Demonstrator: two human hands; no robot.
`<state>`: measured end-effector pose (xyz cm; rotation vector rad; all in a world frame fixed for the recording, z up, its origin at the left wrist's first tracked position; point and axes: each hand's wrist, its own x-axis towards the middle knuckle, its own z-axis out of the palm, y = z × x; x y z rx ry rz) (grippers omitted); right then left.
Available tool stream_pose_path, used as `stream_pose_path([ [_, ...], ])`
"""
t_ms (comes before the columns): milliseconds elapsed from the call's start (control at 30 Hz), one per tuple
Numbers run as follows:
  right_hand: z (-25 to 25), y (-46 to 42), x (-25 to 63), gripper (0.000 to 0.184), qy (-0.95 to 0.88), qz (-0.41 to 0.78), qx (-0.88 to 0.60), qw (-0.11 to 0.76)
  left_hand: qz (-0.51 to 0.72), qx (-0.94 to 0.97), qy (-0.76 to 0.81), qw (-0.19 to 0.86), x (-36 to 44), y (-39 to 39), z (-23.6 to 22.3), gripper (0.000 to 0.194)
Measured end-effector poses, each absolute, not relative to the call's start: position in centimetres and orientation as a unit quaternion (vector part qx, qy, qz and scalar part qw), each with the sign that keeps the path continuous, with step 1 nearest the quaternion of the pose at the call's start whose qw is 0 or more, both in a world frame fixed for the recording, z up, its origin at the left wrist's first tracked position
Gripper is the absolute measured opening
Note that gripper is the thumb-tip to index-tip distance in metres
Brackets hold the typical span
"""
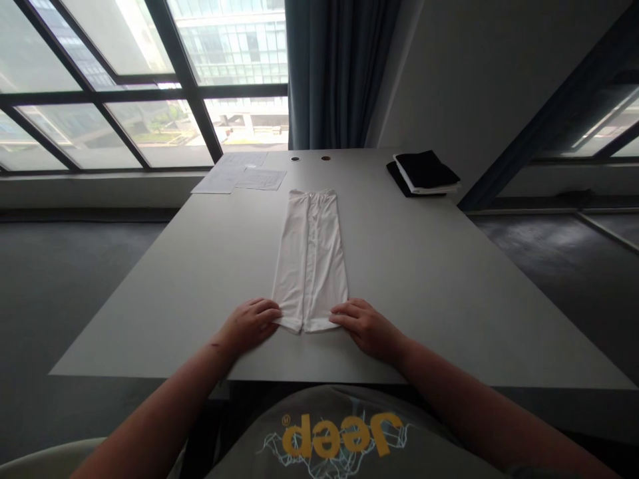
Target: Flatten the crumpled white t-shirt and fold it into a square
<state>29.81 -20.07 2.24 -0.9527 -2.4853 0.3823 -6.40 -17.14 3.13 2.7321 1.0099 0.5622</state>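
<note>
A pair of white trousers point(310, 256) lies folded lengthwise on the grey table point(424, 279), waistband far from me and leg hems near me. My left hand point(249, 324) rests at the near left hem, its fingers curled onto the fabric's corner. At the near right hem my right hand point(363, 324) does the same, fingertips pinching the cloth's edge. Both hands lie low on the tabletop, a hem's width apart.
A stack of folded black and white clothes point(424, 174) sits at the table's far right corner. Sheets of paper point(242, 174) lie at the far left, near two cable holes point(310, 158). Windows and a dark curtain point(335, 73) stand behind the table.
</note>
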Motion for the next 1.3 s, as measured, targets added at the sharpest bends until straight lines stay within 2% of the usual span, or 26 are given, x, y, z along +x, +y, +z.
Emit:
stream_pose_path([
  [200, 2.1, -19.6, 29.4, 0.054, -0.891, 0.126, -0.379, 0.217, 0.199, 0.907, 0.361, 0.083, -6.1, -17.1, 3.2, 0.044],
  [300, 2.1, -19.1, 29.4, 0.058, -0.898, 0.140, -0.364, 0.203, 0.189, 0.907, 0.365, 0.093, -6.2, -16.9, 3.3, 0.046],
  [433, 2.2, -18.3, 29.7, 0.055, -0.898, 0.205, -0.343, 0.183, 0.165, 0.902, 0.376, 0.135, -6.4, -16.4, 3.3, 0.062],
  [567, 2.2, -18.3, 30.1, 0.049, -0.882, 0.245, -0.339, 0.218, 0.154, 0.902, 0.378, 0.139, -6.4, -16.2, 3.5, 0.074],
  [667, 2.3, -18.8, 30.3, 0.038, -0.875, 0.262, -0.325, 0.246, 0.154, 0.922, 0.328, 0.137, -5.9, -16.6, 3.7, 0.067],
  [733, 2.7, -19.1, 30.5, 0.030, -0.864, 0.286, -0.325, 0.259, 0.164, 0.929, 0.293, 0.158, -5.6, -17.1, 3.8, 0.054],
  [833, 3.7, -19.3, 31.0, 0.035, -0.832, 0.348, -0.347, 0.259, 0.179, 0.911, 0.316, 0.195, -5.1, -17.9, 4.0, 0.036],
  [933, 4.9, -19.1, 31.6, 0.052, -0.801, 0.392, -0.386, 0.237, 0.179, 0.885, 0.362, 0.232, -4.6, -18.4, 4.3, 0.035],
  [1000, 5.5, -18.6, 31.8, 0.055, -0.785, 0.395, -0.413, 0.240, 0.181, 0.870, 0.374, 0.267, -4.0, -18.2, 4.7, 0.036],
  [1200, 6.2, -14.6, 31.0, 0.050, -0.737, 0.377, -0.484, 0.282, 0.218, 0.791, 0.467, 0.330, -2.2, -14.5, 5.6, 0.039],
  [1300, 6.1, -11.3, 30.9, 0.046, -0.722, 0.384, -0.510, 0.268, 0.229, 0.740, 0.512, 0.373, -1.5, -11.6, 5.7, 0.040],
])
